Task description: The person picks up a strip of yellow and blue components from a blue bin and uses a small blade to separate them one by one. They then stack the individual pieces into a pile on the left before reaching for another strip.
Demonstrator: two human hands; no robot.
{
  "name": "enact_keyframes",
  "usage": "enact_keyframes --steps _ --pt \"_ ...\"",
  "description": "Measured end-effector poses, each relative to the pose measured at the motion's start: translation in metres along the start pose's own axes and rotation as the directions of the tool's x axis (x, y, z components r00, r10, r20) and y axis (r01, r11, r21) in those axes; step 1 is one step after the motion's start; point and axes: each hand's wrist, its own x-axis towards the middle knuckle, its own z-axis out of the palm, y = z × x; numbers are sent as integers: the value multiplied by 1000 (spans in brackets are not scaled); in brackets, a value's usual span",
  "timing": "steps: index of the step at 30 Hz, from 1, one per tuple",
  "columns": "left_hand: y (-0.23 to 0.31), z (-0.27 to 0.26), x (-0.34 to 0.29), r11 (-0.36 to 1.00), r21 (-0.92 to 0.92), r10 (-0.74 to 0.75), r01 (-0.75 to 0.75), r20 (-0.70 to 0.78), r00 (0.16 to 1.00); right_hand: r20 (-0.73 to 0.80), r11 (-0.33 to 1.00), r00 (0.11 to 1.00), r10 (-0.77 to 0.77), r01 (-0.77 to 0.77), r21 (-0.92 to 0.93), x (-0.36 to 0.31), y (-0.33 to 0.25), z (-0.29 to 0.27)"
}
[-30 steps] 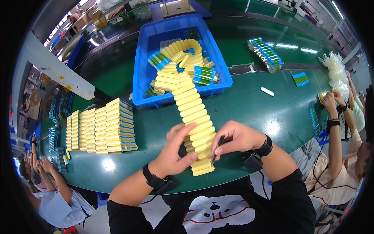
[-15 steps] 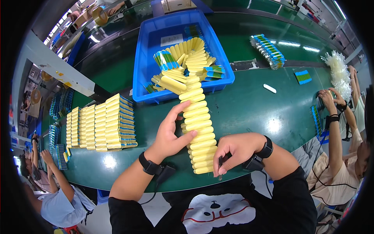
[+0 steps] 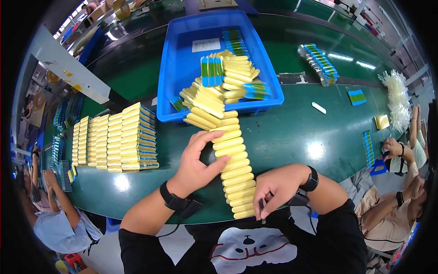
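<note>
Dark and slim, a tool [image 3: 262, 206] mostly covered by the fingers is pinched in the right hand [image 3: 279, 188], beside the near end of a yellow segmented strip [image 3: 236, 170]. The left hand [image 3: 194, 160] is spread wide, thumb and forefinger resting on the strip, other fingers partly hidden. Up the green table [image 3: 285, 132], the strip reaches a blue bin [image 3: 180, 50], its far end hard to make out against the yellow heap [image 3: 211, 101]. One blue-green bundle [image 3: 257, 90] there is blurred.
</note>
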Motion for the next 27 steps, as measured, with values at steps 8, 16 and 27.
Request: enact_keyframes --steps 8,16,27 --pt "-8 5 8 962 274 -16 3 44 999 -123 985 992 33 -12 170 7 12 -2" --pt "-12 4 7 928 372 -20 -10 75 997 -189 992 976 112 -99 77 -1 9 -9" --pt "-13 1 5 914 405 -40 6 76 996 -332 993 939 96 -70 90 -11 -3 -14"
